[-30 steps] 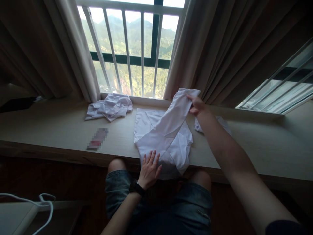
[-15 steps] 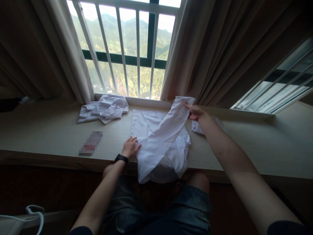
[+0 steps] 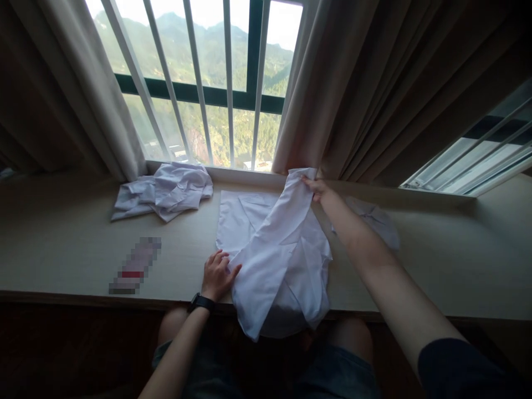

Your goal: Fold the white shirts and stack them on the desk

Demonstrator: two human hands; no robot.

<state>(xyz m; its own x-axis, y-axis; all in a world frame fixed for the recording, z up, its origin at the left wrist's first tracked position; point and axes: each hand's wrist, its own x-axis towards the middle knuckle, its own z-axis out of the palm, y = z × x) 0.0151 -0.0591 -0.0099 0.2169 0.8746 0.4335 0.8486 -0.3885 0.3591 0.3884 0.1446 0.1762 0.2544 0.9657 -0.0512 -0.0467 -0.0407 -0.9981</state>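
I see my right hand pinching the white shirt's sleeve half-folded across it, my left hand open on its edge (hem unfolded, overhanging the worktop).

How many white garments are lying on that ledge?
3. One shirt lies in the middle, with the left hand at its edge and the right hand holding its sleeve; a crumpled one lies left; another is partly hidden behind the right arm.
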